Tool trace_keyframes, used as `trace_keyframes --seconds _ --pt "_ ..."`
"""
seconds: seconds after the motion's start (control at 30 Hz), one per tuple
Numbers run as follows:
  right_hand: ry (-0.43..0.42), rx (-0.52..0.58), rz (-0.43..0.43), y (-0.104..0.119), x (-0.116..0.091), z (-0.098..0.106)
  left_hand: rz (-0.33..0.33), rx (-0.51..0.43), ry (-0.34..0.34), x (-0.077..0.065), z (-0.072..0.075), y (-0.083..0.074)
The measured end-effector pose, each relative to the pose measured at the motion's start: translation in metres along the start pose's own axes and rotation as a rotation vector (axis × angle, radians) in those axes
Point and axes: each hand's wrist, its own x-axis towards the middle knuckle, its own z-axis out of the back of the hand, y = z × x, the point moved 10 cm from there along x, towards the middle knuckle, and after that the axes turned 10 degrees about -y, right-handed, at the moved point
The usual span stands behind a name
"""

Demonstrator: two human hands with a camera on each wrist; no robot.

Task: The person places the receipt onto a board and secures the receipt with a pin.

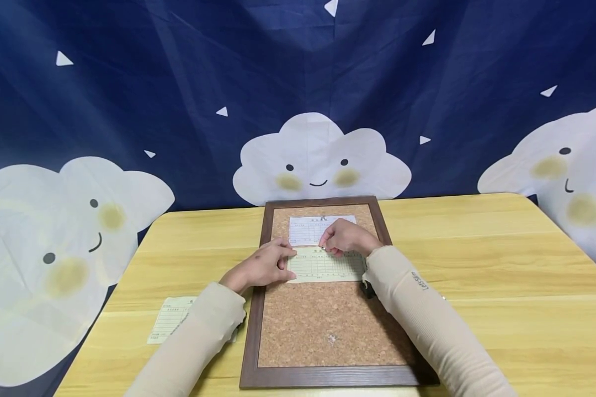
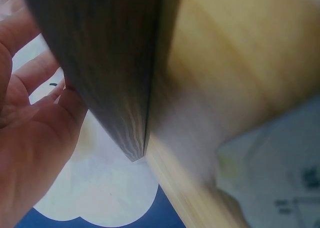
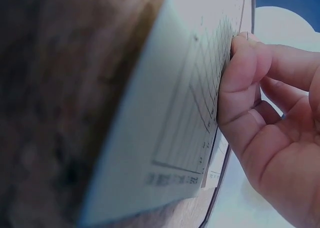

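Note:
A framed cork board [image 1: 298,325] lies on the table. Across its upper half is a pale green printed slip [image 1: 323,270], just below a white printed slip [image 1: 303,232]. My left hand [image 1: 265,263] rests at the green slip's left edge, thumb and fingers spread and pressing its corners. At that slip's top edge, my right hand [image 1: 349,237] pinches a small shiny pushpin [image 1: 323,248] between thumb and finger. The fingers hide most of the pin. Another clear pushpin [image 1: 323,219] sits at the top of the white slip.
A small cluster of clear pins [image 1: 331,339] lies on the lower cork. More green slips [image 1: 171,320] lie on the table [image 1: 501,264] left of the board, partly under my left forearm. Behind the table hangs a dark blue cloud-patterned curtain [image 1: 278,66].

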Motion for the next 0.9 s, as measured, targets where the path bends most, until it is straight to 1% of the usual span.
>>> trace_keyframes --seconds 0.3,0.53,0.9 --pt "-0.003 -0.023 0.002 -0.0002 0.0012 -0.002 -0.011 0.008 0.002 -0.0006 0.0 -0.0002" --pt "-0.008 -0.026 0.002 0.0014 0.0001 -0.0011 0.007 0.005 -0.001 0.0001 0.0005 0.0021" --pt "-0.009 -0.028 0.009 0.002 0.0006 -0.0012 -0.002 -0.003 0.005 -0.0003 0.0016 -0.0014"
